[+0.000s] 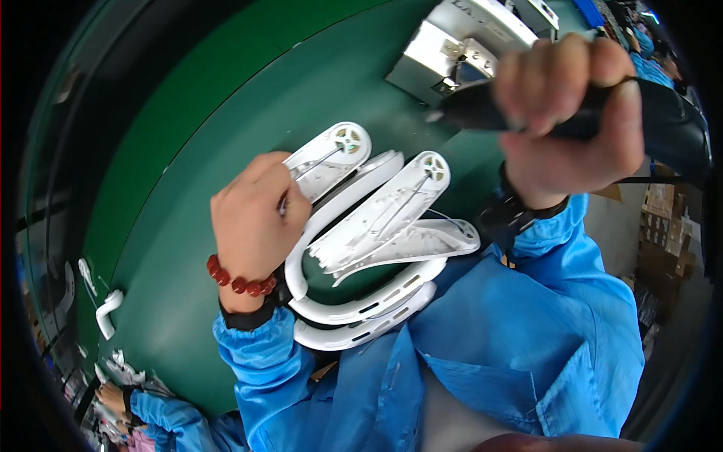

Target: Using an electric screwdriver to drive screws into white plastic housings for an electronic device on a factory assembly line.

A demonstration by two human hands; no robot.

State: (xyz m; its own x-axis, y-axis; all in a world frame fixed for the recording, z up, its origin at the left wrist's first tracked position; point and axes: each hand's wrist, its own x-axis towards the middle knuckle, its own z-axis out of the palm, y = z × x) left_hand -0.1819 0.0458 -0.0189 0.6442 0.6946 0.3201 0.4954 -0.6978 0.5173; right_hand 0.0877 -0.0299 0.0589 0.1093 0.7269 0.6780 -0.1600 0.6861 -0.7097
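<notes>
My right hand [568, 113] is raised at the upper right, wrapped round a black electric screwdriver [663, 124], slightly blurred. Its tip points left, apart from the parts on the table. Lower and to the left, my left hand [260, 211] is curled closed on a white neck fan shell [343, 145] with a round vented end. Its fingertips are mostly hidden. Beside it, another opened white shell [384, 215] shows thin wires running to its round end. Curved white neckbands [369, 305] with slots lie below and around it, close to my body.
A metal box-shaped device [433, 64] stands on the green table [188, 316] at the back. Small white parts [110, 313] lie at the far left. Another person's blue sleeve [166, 414] shows at the lower left. Cardboard boxes [663, 218] stand at the right.
</notes>
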